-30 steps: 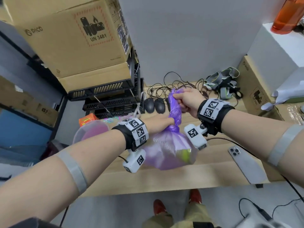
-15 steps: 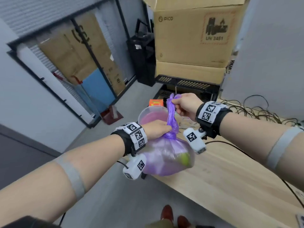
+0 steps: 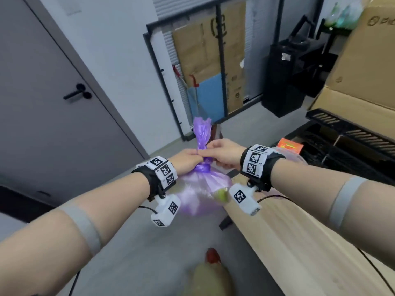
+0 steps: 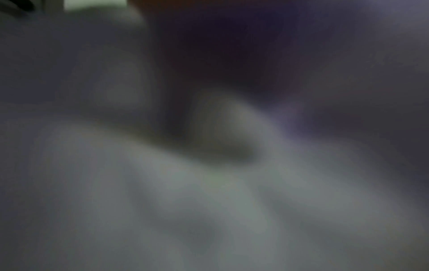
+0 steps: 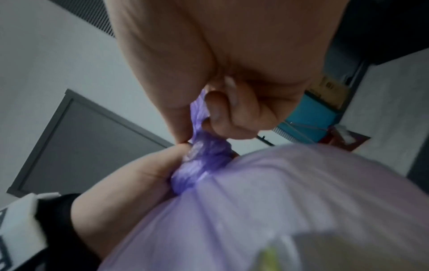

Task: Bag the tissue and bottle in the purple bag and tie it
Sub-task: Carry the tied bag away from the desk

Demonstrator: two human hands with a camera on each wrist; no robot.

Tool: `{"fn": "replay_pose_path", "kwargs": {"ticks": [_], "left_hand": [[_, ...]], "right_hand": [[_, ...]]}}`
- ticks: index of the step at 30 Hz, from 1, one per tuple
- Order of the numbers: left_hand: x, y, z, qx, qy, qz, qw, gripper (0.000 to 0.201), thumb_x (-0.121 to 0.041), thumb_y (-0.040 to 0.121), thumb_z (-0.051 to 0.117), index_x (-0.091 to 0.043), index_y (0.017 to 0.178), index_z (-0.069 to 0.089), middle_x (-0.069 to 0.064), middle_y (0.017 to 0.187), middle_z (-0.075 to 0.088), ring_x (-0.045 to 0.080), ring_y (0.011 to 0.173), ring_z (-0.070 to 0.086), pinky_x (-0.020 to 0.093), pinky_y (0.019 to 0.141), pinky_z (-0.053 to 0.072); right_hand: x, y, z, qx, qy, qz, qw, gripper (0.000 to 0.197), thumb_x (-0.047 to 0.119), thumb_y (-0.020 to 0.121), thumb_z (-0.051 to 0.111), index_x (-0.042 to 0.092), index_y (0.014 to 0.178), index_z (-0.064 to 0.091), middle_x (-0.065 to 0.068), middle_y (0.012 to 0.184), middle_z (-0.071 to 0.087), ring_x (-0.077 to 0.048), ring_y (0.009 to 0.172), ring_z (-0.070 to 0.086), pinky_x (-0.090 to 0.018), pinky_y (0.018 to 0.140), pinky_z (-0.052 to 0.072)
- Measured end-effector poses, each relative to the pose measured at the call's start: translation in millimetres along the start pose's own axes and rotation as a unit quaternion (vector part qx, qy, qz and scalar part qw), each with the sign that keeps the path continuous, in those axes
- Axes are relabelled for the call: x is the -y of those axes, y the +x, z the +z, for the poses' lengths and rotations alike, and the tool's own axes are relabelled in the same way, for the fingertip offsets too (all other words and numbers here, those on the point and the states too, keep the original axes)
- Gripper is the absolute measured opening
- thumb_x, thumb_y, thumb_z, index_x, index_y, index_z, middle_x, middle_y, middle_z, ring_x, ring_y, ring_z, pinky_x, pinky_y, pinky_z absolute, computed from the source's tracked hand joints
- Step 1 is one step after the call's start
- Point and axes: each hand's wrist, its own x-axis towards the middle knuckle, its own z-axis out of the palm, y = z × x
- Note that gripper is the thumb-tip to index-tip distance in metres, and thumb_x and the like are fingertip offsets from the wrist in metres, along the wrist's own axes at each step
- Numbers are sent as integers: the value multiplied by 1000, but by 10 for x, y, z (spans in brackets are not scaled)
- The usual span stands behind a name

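Pinching the twisted neck of the purple bag [image 3: 199,189] at mid-frame, my right hand [image 3: 222,155] has its grip clenched just above the knot [image 3: 203,167], and my left hand [image 3: 186,160] grasps the same neck from the left, fingertips touching the right's. The bag's belly hangs below both wrists beside the counter [image 3: 299,242] edge, something yellow-green [image 3: 221,195] showing through; left wrist view is blurred.
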Motion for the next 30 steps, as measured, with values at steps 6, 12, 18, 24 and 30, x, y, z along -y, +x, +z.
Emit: {"fn": "replay_pose_path", "kwargs": {"ticks": [6,12,18,24,30], "left_hand": [[668,394,-330,13,36,-62,997,39,-30,95,52,6,96,68,13,81,62,23,70,54,32,67,43],[1295,1126,-716,45,48,-28,997,56,-45,86,39,-7,115,68,18,113,71,35,104,65,45,98,49],[2064,1878,-1598,45,24,-49,997,32,-21,98,43,-2,105,67,26,112,69,35,99,63,35,84,48],[2512,2520,-2423,81,-23,-55,995,19,-27,94,55,-15,103,67,13,107,71,29,98,64,32,87,49],[3039,3396,-3184,82,-71,-120,987,13,-21,94,57,-22,82,61,-2,85,60,16,82,55,20,72,44]], "right_hand": [[178,853,416,-81,-29,-30,996,37,16,83,67,17,51,48,-5,46,47,-17,39,34,-18,36,23],[319,1921,645,-112,-6,17,994,33,16,85,64,16,58,45,-4,50,43,-16,39,31,-16,33,20],[826,3216,1038,0,-77,67,995,30,38,76,74,18,75,53,2,49,45,-10,35,34,-16,34,22],[1246,4258,1260,8,-148,27,989,20,28,76,76,9,74,75,-8,72,76,-20,67,71,-37,72,59],[1441,5604,1312,27,-177,60,982,24,14,66,72,8,90,72,-14,87,76,-29,86,73,-42,82,59]]}}
